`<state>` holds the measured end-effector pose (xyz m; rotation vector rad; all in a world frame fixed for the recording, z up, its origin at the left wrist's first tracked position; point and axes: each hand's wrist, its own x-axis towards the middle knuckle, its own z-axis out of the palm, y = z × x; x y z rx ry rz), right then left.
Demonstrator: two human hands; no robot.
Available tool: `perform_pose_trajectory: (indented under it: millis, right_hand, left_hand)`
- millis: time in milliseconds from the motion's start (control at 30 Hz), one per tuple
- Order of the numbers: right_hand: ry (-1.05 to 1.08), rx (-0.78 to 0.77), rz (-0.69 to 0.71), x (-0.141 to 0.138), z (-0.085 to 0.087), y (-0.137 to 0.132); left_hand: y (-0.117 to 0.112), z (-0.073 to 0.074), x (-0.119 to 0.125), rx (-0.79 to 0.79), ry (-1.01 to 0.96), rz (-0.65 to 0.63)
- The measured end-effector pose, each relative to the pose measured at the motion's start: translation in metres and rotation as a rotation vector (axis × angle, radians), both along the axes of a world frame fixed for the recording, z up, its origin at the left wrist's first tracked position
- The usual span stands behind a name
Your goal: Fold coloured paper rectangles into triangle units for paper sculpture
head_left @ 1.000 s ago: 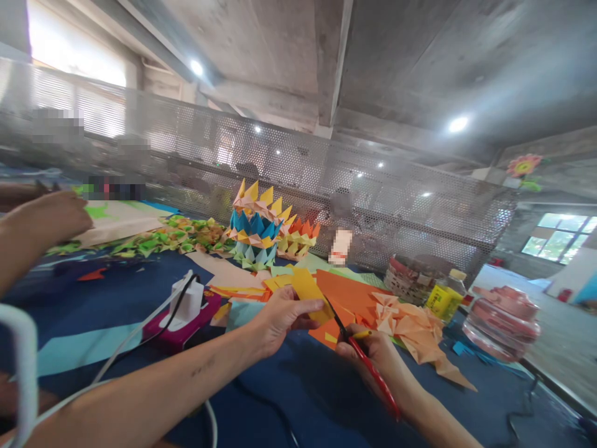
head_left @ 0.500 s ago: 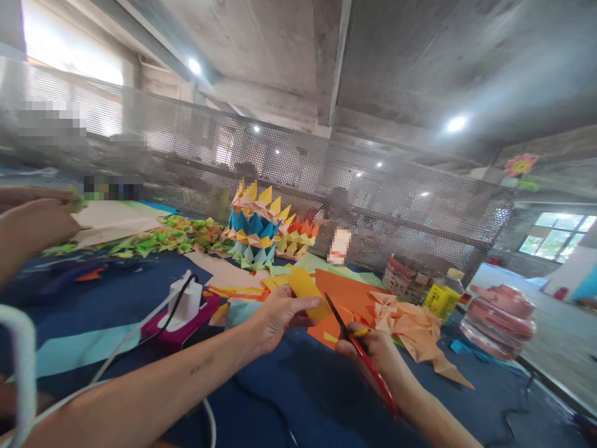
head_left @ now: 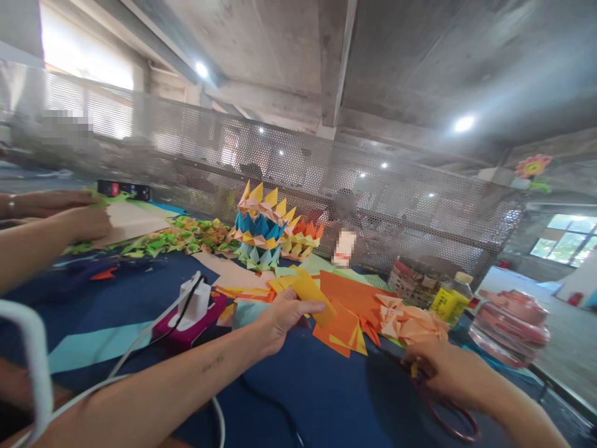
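Observation:
My left hand (head_left: 280,318) pinches a piece of yellow paper (head_left: 317,301) between thumb and fingers, above the orange sheets. To its right, my right hand (head_left: 431,367) is closed around scissors (head_left: 459,429) with red handles, low over the table; motion blurs their dark blades. Under and beside the yellow paper lie orange sheets (head_left: 354,289) and several smaller yellow and orange pieces. Folded peach paper (head_left: 410,320) lies just beyond my right hand. Behind my left hand stands a tiered folded-paper piece (head_left: 261,227) in yellow, pink and blue.
A purple power strip (head_left: 191,326) with a white plug and cables sits left of my left forearm. A yellow-labelled bottle (head_left: 452,302) and a clear pinkish jug (head_left: 510,326) stand at the right. Another person's hands (head_left: 86,218) work at far left beside green folded pieces (head_left: 168,236).
My right hand has moved right and toward me with the scissors, away from the yellow paper. My left hand keeps its hold. The view has shifted slightly.

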<state>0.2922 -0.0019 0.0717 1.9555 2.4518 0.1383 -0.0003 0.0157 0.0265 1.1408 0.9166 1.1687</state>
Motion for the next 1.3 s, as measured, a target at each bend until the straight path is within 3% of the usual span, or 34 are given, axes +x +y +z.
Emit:
perform_pose_trajectory:
  millis: [167, 200, 267, 400, 533, 700, 900, 1300]
  right_hand:
    - [-0.020, 0.079, -0.086, 0.002, 0.010, -0.003]
    - [0.067, 0.201, -0.021, -0.004, 0.011, -0.003]
    - [0.138, 0.256, 0.065, -0.022, 0.009, -0.002]
    - [0.338, 0.196, 0.258, -0.067, -0.008, 0.000]
    - [0.473, 0.164, 0.335, -0.091, -0.028, 0.005]
    - [0.557, 0.157, 0.362, -0.087, -0.043, 0.010]
    - [0.549, 0.174, 0.370, -0.077, -0.057, 0.005]
    - [0.511, 0.213, 0.440, -0.073, -0.060, 0.005]
  left_hand:
    - [0.002, -0.006, 0.003, 0.021, 0.091, -0.074]
    - [0.002, -0.007, 0.004, 0.030, 0.098, -0.083]
    - [0.001, -0.009, 0.006, 0.051, 0.097, -0.102]
    - [-0.002, -0.012, 0.011, 0.079, 0.044, -0.134]
    - [-0.005, -0.013, 0.014, 0.055, 0.009, -0.181]
    - [-0.007, -0.012, 0.012, 0.023, -0.003, -0.217]
    - [-0.006, -0.009, 0.005, -0.028, 0.008, -0.122]
    - [-0.005, -0.011, 0.008, 0.045, 0.145, -0.116]
